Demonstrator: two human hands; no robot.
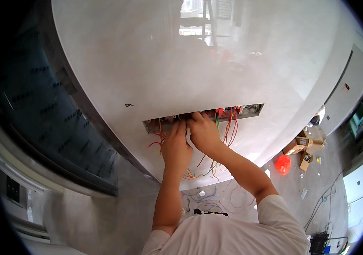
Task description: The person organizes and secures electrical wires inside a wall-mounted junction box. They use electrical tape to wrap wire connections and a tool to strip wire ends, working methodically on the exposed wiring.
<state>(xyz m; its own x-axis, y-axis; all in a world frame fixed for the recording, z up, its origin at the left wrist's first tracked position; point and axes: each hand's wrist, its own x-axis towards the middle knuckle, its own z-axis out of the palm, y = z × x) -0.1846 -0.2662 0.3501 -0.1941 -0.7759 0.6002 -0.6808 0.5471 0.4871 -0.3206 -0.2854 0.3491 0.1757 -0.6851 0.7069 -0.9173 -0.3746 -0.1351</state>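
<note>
1. A long slot (203, 115) is cut into the wall panel (156, 55) at the middle of the frame.
2. The left hand (175, 146) is placed at the slot's lower edge, left of centre.
3. The right hand (202, 131) is set just beside it, to its right, fingers at the slot.
4. Wires (228, 125) are hung out of the slot, right of the hands.
5. Cardboard boxes (304, 146) are laid on the floor (292, 187) at the right of the frame.
6. Loose wires (209, 199) are spread on the floor below the hands.
</note>
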